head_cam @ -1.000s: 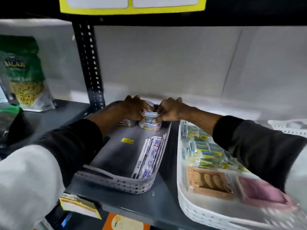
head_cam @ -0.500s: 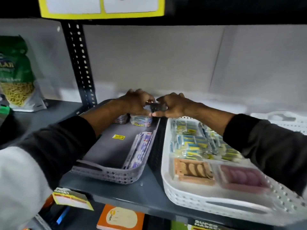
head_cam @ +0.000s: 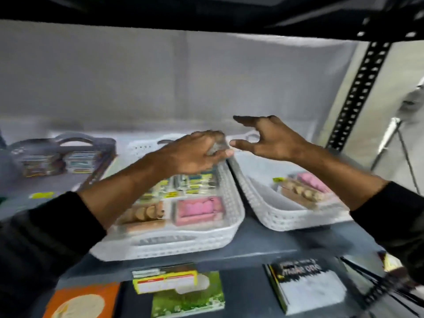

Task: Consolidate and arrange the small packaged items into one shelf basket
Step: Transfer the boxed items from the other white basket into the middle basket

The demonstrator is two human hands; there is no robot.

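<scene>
My left hand [head_cam: 197,154] hovers over the back of the middle white basket [head_cam: 231,216], its fingers closed on a small packet [head_cam: 218,148] that is too blurred to read. My right hand [head_cam: 268,138] is beside it, open, fingers spread, holding nothing. The middle white basket holds several small blue-and-yellow packets [head_cam: 195,182], a biscuit pack [head_cam: 144,214] and a pink pack [head_cam: 199,210]. At far left stands the grey basket [head_cam: 101,161] with a few small packets [head_cam: 78,161] at its back.
A second white basket [head_cam: 275,214] at right holds a biscuit pack and a pink pack. A black perforated upright [head_cam: 360,88] stands at the right. Boxed goods [head_cam: 183,292] lie on the shelf below. The frame is motion-blurred.
The view has swung right, past the grey basket. My left hand has carried a small packet from the grey basket over to the white basket. My right hand has let go and opened.
</scene>
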